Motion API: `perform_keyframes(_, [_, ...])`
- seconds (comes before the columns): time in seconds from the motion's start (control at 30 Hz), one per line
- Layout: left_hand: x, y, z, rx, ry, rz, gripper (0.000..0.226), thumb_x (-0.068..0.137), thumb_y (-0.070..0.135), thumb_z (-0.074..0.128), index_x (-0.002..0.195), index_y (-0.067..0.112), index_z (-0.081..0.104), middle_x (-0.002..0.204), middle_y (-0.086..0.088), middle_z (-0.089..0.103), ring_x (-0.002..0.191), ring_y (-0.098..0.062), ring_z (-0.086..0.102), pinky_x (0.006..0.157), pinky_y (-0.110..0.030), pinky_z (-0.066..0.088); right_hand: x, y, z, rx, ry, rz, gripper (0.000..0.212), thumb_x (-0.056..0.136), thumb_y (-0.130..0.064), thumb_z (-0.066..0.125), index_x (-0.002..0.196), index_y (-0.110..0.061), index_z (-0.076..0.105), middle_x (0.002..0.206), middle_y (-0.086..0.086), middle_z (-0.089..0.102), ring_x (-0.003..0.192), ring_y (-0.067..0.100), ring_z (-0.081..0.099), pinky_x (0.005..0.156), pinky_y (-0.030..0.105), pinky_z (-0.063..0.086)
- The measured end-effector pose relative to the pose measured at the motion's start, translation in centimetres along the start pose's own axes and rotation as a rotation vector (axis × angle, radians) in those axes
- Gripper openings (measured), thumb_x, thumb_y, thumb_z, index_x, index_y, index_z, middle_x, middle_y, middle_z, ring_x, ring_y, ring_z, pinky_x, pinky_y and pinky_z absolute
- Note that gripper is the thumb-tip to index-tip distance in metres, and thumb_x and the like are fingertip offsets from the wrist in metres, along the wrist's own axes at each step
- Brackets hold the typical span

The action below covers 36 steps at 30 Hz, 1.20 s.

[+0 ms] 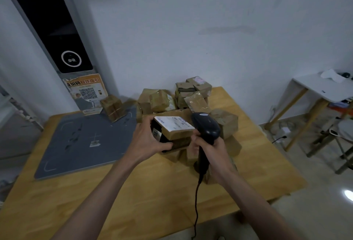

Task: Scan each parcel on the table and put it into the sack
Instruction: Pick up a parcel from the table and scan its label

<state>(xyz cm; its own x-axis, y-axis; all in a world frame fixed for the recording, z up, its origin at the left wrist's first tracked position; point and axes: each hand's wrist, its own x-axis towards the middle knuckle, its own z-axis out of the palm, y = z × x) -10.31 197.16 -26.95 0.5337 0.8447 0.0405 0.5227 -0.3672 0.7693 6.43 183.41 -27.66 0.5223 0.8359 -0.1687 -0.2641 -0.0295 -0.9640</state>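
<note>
Parcel held up beside scanner, above wooden table [76, 201].

Head view: left hand [147, 140] curled round the near-left end of a small parcel [173, 132] — thumb under its lower edge, white label facing up. Right hand [212, 152] wrapped tight round the handle of a black scanner [207, 127], head just right of the parcel, touching or nearly so. Behind, a heap of brown parcels [183, 96]; one lone box [112, 108] on the grey mat [80, 140].

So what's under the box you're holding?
More brown parcels lie on the wooden table beneath the held parcel. It and the left hand hide how many.
</note>
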Motion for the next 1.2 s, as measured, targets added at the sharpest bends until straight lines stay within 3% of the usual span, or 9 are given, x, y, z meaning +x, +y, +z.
perform_keyframes(0.13, [0.5,-0.9,-0.3,0.100,0.016,0.128,0.099,0.056,0.032,0.091,0.138,0.025,0.036,0.126,0.009,0.043,0.116,-0.007,0.038,0.089,-0.027,0.040,1.4,-1.0,-1.4,-0.272,-0.060,0.005,0.009,0.092,-0.011,0.066,0.097,-0.007,0.073,0.063,0.005,0.058,0.064,0.017,0.056,0.072,0.036,0.048])
perform_keyframes(0.27, [1.2,-1.4,-1.1,0.206,-0.010,0.199,0.100,0.055,0.026,0.093,0.135,0.026,0.034,0.123,0.013,0.034,0.110,-0.006,0.043,0.075,-0.017,0.040,2.2,-2.4,-1.8,-0.516,-0.142,-0.109,0.011,0.092,-0.018,0.069,0.085,-0.008,0.069,0.056,-0.002,0.059,0.055,0.010,0.055,0.064,0.026,0.047])
perform_keyframes(0.3, [1.4,-1.4,-1.3,0.227,-0.010,0.208,0.099,0.054,0.023,0.092,0.134,0.027,0.033,0.123,0.014,0.033,0.108,-0.007,0.045,0.070,-0.017,0.039,2.4,-2.9,-1.8,-0.556,-0.150,-0.139,0.005,0.091,-0.018,0.071,0.087,-0.015,0.069,0.059,-0.005,0.062,0.055,0.006,0.057,0.061,0.023,0.047])
perform_keyframes(0.37, [1.6,-1.6,-1.9,0.255,-0.001,0.221,0.098,0.054,0.020,0.091,0.131,0.030,0.032,0.123,0.016,0.032,0.104,-0.010,0.049,0.065,-0.021,0.040,3.0,-3.5,-1.9,-0.673,-0.160,-0.207,0.015,0.088,-0.018,0.076,0.098,-0.025,0.068,0.073,-0.006,0.068,0.064,0.000,0.064,0.058,0.014,0.047])
perform_keyframes(0.5, [2.1,-1.9,-3.0,0.324,0.003,0.255,0.096,0.054,0.019,0.090,0.126,0.036,0.029,0.116,0.022,0.029,0.092,-0.013,0.055,0.059,-0.030,0.048,3.9,-4.5,-2.0,-0.959,-0.204,-0.333,0.032,0.084,-0.023,0.080,0.112,-0.026,0.066,0.090,-0.014,0.068,0.082,-0.010,0.064,0.066,0.006,0.048])
perform_keyframes(0.6, [2.5,-2.3,-3.6,0.378,0.007,0.280,0.098,0.054,0.018,0.090,0.129,0.032,0.029,0.123,0.016,0.031,0.091,-0.017,0.056,0.064,-0.042,0.053,3.9,-5.2,-1.8,-1.095,-0.291,-0.398,0.038,0.085,-0.026,0.079,0.120,-0.026,0.064,0.090,-0.018,0.066,0.084,-0.004,0.065,0.072,0.009,0.048])
perform_keyframes(0.7, [3.0,-2.4,-4.1,0.420,0.004,0.299,0.098,0.056,0.017,0.091,0.130,0.029,0.029,0.128,0.009,0.033,0.095,-0.015,0.054,0.066,-0.041,0.053,3.6,-5.7,-1.0,-1.192,-0.361,-0.465,0.040,0.087,-0.023,0.076,0.125,-0.026,0.062,0.089,-0.019,0.062,0.082,-0.002,0.060,0.078,0.014,0.047])
perform_keyframes(0.87, [3.5,-2.8,-4.6,0.408,-0.016,0.325,0.101,0.058,0.019,0.093,0.130,0.035,0.024,0.131,0.011,0.032,0.103,-0.022,0.057,0.069,-0.046,0.058,3.3,-5.9,0.3,-1.282,-0.398,-0.534,0.045,0.089,-0.030,0.074,0.131,-0.028,0.058,0.107,-0.012,0.069,0.091,-0.003,0.058,0.088,0.024,0.053])
perform_keyframes(1.2, [3.7,-2.9,-5.1,0.434,-0.044,0.404,0.098,0.058,0.017,0.091,0.131,0.033,0.027,0.130,0.011,0.034,0.095,-0.018,0.059,0.063,-0.046,0.055,2.3,-6.1,0.4,-1.372,-0.391,-0.566,0.048,0.091,-0.037,0.071,0.135,-0.026,0.058,0.116,-0.007,0.071,0.103,0.010,0.066,0.089,0.032,0.056])
